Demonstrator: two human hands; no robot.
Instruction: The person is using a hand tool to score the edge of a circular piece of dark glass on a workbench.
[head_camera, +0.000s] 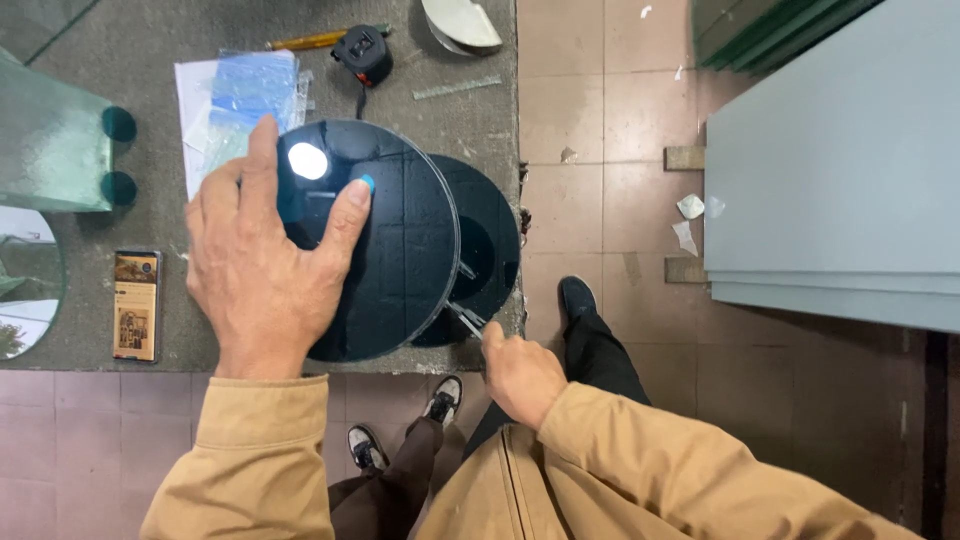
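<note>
At the far left edge of the grey tabletop sit pale green glass pieces and part of a round mirror. Just beside them a flat phone-like device lies face up. Behind it are white and blue sheets, partly under the left hand. The left hand rests palm down with its grip spread wide, fingers and thumb pressing flat on the upper dark round glass disc. That disc lies on the tabletop near its front edge and overlaps a second dark disc, which lies partly beneath it at the tabletop's right edge. At the back of the tabletop are a yellow pencil, a black tape measure and a white curved piece. The right hand has its grip pressed together around a thin metal tool, whose tip meets the lower right rim of the upper disc. Further right, tiled floor and stacked grey sheets.
</note>
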